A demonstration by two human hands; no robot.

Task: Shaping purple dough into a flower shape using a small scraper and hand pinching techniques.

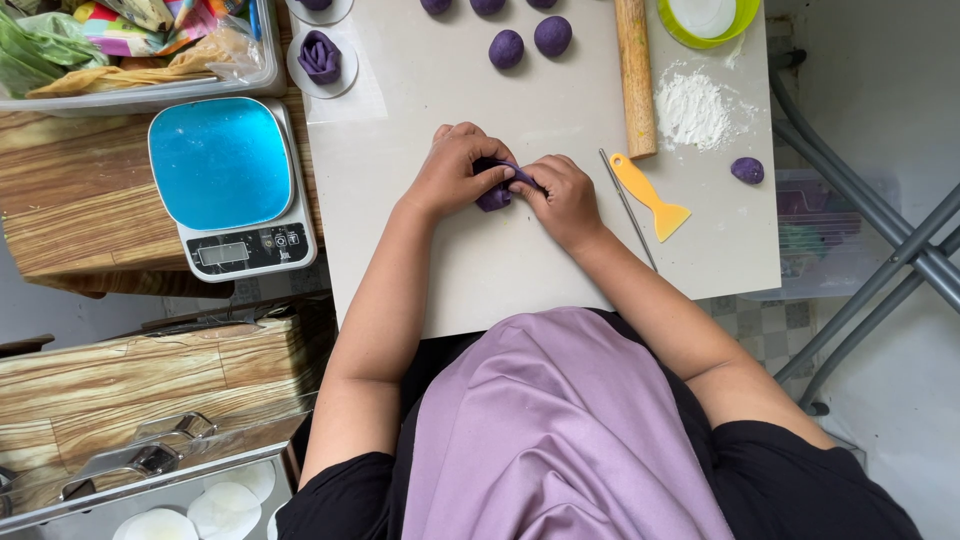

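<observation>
I see my left hand [455, 172] and right hand [565, 197] both pinching the soft purple dough piece [497, 190] against the pale work board [520, 270], fingers curled shut to steady it.

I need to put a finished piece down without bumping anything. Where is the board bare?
The white board is bare left of the hands, between them and the scale, and along its near edge. It is crowded at the far edge with dough balls, and on the right with the rolling pin, flour, scraper and thin stick.
</observation>
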